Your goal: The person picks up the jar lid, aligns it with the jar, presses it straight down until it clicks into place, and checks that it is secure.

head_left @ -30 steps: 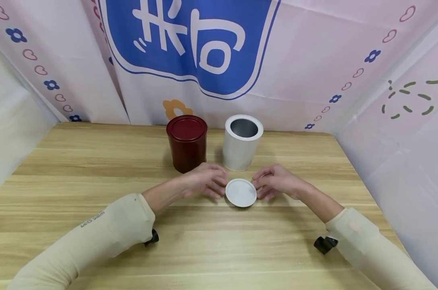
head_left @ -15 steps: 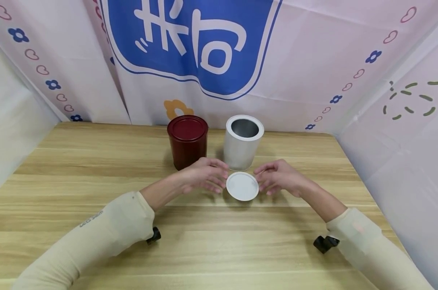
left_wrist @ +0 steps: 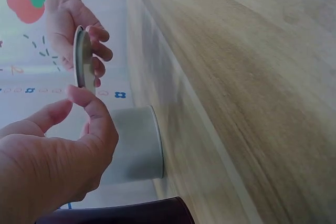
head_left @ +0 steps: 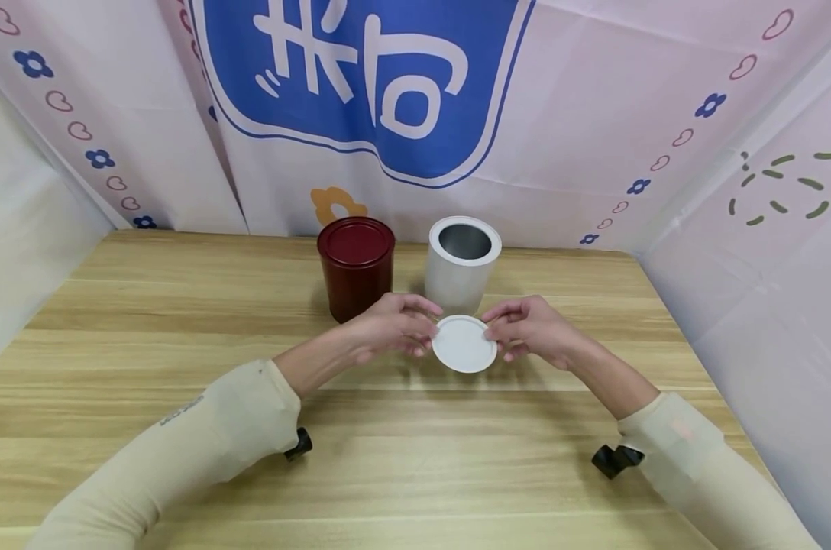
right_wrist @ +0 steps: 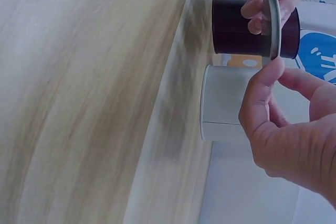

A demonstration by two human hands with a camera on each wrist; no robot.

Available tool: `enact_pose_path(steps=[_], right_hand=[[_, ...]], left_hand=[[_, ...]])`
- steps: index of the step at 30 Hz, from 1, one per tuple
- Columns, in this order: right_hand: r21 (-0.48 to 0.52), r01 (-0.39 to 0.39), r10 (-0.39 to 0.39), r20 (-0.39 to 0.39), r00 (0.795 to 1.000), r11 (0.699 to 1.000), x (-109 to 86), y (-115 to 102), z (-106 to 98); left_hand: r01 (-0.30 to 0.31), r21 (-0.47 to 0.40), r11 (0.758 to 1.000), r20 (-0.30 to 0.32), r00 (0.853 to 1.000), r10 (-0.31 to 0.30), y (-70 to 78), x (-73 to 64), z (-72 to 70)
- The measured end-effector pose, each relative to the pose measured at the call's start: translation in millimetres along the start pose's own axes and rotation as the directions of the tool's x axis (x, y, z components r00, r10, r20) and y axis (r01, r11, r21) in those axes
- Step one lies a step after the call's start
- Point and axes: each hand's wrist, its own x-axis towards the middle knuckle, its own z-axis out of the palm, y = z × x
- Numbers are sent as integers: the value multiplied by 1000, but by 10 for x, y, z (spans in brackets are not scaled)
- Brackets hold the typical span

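Observation:
Between my two hands a round white lid [head_left: 464,345] is held level above the table, just in front of an uncapped white can [head_left: 454,284]. My left hand [head_left: 393,327] grips its left edge with curled fingers. On the opposite edge, my right hand [head_left: 538,333] holds it the same way. Seen edge-on in the left wrist view, the lid [left_wrist: 83,59] sits against the left fingertips. The right wrist view has the lid [right_wrist: 274,22] at the right fingertips, with the white can [right_wrist: 226,103] behind. The can's mouth shows a dark grey inside.
A dark red can [head_left: 357,279] with its red top on stands left of the white can, close behind my left hand. The wooden table [head_left: 402,466] ends at the back against a printed cloth [head_left: 546,130]. Cloth walls also stand at both sides.
The lid has risen off the table and moved away from me, closer to the white can. Both hands moved with it, their fingers coming further over its edges.

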Motion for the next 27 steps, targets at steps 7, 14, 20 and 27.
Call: enact_pose_path(steps=[7, 14, 20, 27], right_hand=[[11, 3, -3, 5, 1000, 1000, -15, -55, 10], [16, -1, 0, 6, 1000, 1000, -42, -125, 9], [19, 0, 0, 13, 1000, 1000, -77, -197, -19], [16, 14, -14, 11, 1000, 1000, -115, -288, -60]], left_hand=[[7, 6, 1000, -21, 1000, -7, 61, -8, 28], [-3, -14, 1000, -15, 1000, 3, 122, -17, 26], [-13, -17, 1000, 9, 1000, 13, 181, -25, 12], [-27, -4, 1000, 16, 1000, 27, 298, -55, -2]])
